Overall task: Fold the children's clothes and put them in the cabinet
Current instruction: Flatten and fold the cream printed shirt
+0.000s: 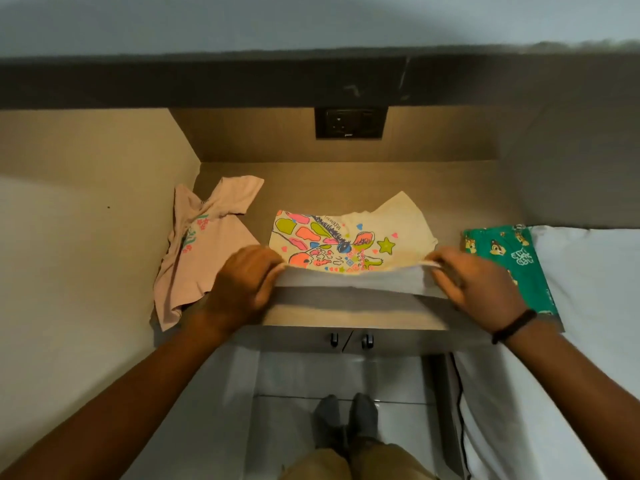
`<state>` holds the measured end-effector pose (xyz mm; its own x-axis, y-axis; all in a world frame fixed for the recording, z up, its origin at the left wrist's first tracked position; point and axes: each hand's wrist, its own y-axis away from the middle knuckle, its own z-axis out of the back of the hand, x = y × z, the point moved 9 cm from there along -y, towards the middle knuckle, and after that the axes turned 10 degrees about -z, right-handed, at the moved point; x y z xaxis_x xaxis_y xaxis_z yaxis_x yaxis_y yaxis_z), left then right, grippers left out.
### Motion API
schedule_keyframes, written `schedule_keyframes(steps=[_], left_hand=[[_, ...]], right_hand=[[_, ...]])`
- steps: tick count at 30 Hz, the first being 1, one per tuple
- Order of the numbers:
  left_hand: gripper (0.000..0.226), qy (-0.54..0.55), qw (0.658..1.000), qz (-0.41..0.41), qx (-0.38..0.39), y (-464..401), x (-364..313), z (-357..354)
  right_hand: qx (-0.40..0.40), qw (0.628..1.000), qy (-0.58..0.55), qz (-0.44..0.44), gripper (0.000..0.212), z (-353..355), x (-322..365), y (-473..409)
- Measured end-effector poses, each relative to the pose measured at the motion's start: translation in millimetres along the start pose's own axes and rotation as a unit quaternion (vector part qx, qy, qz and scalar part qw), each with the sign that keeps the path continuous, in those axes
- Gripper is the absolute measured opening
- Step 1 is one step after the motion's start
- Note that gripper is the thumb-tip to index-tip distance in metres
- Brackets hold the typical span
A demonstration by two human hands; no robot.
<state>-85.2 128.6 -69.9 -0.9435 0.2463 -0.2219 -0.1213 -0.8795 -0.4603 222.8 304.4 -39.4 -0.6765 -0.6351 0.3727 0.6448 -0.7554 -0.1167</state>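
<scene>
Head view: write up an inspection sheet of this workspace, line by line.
Surface: wooden countertop in a recess, bare at the back.
Job's things: printed cream shirt in the middle, near hem lifted; pink shirt left, unfolded; green printed garment right; cabinet doors below, shut.
Clutter: nothing seen.
Hands: left hand and right hand each pinch a hem corner of the cream shirt.
Cables: black cable hanging at right.
Surroundings: wall socket, white bedding right.

Left hand (242, 282) hides the cream shirt (349, 244) corner; its near hem looks blurred.
</scene>
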Motion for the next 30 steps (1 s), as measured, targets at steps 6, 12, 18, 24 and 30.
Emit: schedule_keyframes(steps=[6, 12, 18, 24, 30], left_hand=[[0.027, -0.076, 0.988, 0.116, 0.067, -85.0, 80.7, -41.3], [0.060, -0.088, 0.959, 0.196, 0.185, -107.9, 63.6, -116.0], [0.071, -0.047, 0.941, 0.234, 0.239, -63.0, 12.0, -157.3], [0.062, -0.034, 0.949, 0.209, 0.234, -53.7, -10.6, -154.7], [0.053, 0.001, 0.928, 0.077, 0.365, -95.5, 29.5, -123.8]], right_hand=[[0.067, 0.992, 0.064, -0.084, 0.014, -31.5, -34.3, -139.5], [0.060, 0.986, 0.125, -0.093, 0.038, -85.1, -37.0, -172.0], [0.101, 0.988, 0.094, -0.063, 0.060, -141.8, -13.3, -94.7], [0.112, 0.988, 0.086, -0.065, 0.065, -141.4, -18.8, -59.0], [0.182, 0.966, 0.177, 0.042, 0.066, -115.9, -11.2, -106.5]])
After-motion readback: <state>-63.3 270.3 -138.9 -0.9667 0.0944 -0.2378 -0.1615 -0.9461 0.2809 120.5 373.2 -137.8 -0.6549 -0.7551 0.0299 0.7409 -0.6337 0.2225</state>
